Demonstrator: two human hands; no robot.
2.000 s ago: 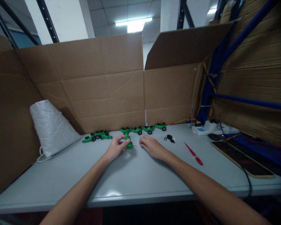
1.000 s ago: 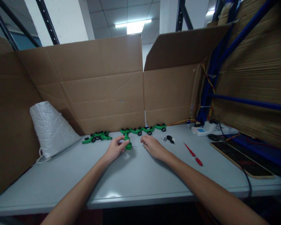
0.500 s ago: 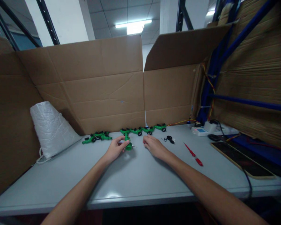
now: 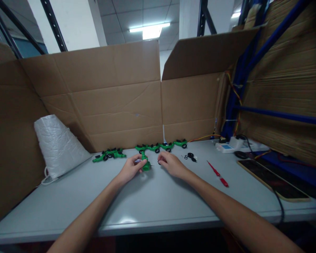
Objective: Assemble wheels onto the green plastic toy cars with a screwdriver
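My left hand (image 4: 131, 168) is closed around a green toy vehicle body (image 4: 145, 164), held upright just above the table. A thin metal axle (image 4: 152, 165) sticks out of its right side. My right hand (image 4: 171, 164) is closed in a pinch on a small black ring-like part (image 4: 159, 162), a short way right of the axle tip and apart from it. Its exact shape is hard to make out. Loose black wheels and rings (image 4: 191, 155) lie on the table to the right of my right hand.
Green toy vehicles with black wheels stand along the back (image 4: 154, 147) and at back left (image 4: 109, 154). A red screwdriver (image 4: 218, 174) lies to the right. Beyond it are a power strip (image 4: 225, 148) and a dark flat panel (image 4: 271, 179). A white bag (image 4: 58, 147) sits left.
My right hand has moved slightly left, closer to the axle, and the small black part now shows at its fingertips. The green body has shifted a little right and tilted.
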